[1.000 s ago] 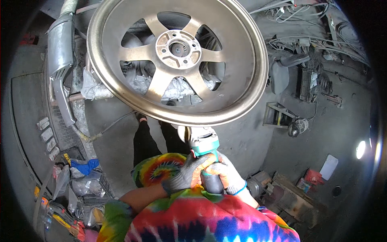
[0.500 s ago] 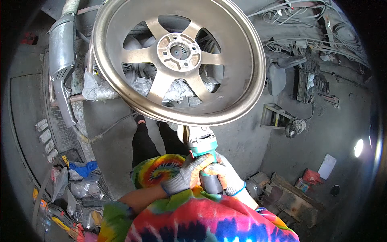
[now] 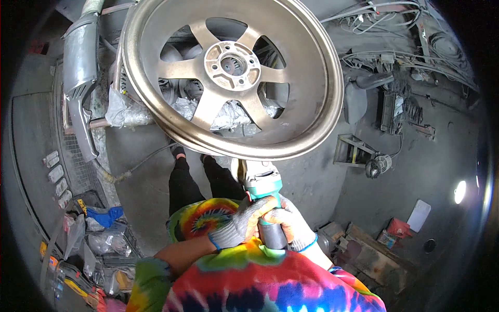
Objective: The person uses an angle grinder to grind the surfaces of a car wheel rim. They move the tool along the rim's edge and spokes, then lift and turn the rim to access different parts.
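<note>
A teal and grey angle grinder [image 3: 263,187] is held against my front, its head pointing away from me. My left hand [image 3: 241,226], in a grey glove with orange patches, is closed round its body from the left. From the right, my right hand [image 3: 294,222], gloved alike, wraps the same body just above its dark rear end. A bronze-coloured six-spoke car wheel rim [image 3: 176,70] stands in front, its hollow side facing me. The grinder's disc, seen edge-on at the head's left, lies right at the rim's lower edge; whether they touch is hidden.
A grey metal exhaust-like part [image 3: 81,57] stands at the left, beside a pipe frame. Crates of bags and tools [image 3: 112,244] lie at lower left. At right are coiled cables [image 3: 379,10], a metal stand [image 3: 353,151], a wooden box [image 3: 377,249] and a white board [image 3: 419,215].
The view has shifted very slightly. Both hands keep the same hold on the grinder, and its head stays by the wheel rim's lower edge.
</note>
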Tool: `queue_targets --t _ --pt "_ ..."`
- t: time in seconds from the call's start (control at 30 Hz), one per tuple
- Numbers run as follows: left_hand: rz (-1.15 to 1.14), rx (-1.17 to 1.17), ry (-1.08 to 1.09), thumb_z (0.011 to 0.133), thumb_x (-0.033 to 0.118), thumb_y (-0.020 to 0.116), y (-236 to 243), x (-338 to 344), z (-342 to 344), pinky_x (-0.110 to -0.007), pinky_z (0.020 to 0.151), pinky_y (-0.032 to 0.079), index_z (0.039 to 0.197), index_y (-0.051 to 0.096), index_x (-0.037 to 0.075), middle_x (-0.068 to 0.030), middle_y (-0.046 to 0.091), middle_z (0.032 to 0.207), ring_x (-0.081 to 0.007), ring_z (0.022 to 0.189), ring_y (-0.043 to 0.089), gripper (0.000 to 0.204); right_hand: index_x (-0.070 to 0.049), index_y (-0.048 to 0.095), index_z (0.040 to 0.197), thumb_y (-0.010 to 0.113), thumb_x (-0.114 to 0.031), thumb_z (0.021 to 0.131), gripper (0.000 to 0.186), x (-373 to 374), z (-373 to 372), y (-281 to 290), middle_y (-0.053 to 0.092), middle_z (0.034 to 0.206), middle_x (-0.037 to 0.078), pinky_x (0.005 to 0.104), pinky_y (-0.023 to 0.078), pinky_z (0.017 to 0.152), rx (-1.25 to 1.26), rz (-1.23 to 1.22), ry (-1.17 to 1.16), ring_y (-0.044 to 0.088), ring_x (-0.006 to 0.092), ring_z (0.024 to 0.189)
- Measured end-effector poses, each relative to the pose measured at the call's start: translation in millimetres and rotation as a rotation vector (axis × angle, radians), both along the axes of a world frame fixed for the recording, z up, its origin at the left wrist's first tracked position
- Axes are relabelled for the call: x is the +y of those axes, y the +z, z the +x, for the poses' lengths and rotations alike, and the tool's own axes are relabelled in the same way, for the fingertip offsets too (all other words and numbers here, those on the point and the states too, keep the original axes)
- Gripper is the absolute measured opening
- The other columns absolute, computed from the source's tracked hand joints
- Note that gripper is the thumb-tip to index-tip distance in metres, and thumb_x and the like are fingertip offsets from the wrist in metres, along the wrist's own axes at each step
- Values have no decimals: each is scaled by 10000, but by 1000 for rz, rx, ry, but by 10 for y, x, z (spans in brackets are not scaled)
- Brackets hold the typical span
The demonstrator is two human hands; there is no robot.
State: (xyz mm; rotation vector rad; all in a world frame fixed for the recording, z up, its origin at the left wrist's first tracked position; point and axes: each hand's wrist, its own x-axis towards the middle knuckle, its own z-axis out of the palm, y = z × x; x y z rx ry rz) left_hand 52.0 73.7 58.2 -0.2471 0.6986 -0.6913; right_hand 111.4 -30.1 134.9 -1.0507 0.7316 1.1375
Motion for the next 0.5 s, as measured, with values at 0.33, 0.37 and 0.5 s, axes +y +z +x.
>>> queue_targets --t 0.33,0.37,0.5 --pt "33 -52 28 857 156 647 44 58 -16 -316 687 535 1037 579 50 -68 623 910 -163 790 626 220 -11 463 1239 638 -117 763 517 22 -8 -12 593 991 101 312 515 688 -33 -14 71 601 172 789" --pt "24 -73 65 863 169 641 15 38 -45 -317 696 536 1026 583 54 -67 626 913 -163 787 626 208 -11 465 1246 639 -98 753 530 16 -23 -28 603 986 114 338 524 696 -29 -12 55 613 205 794" --pt "12 -8 34 861 182 646 -27 -43 -52 -315 704 537 1007 592 52 -61 626 896 -158 777 626 202 -9 468 1240 639 -75 744 529 -10 -22 -61 613 980 126 366 533 702 -51 -7 30 625 238 793"
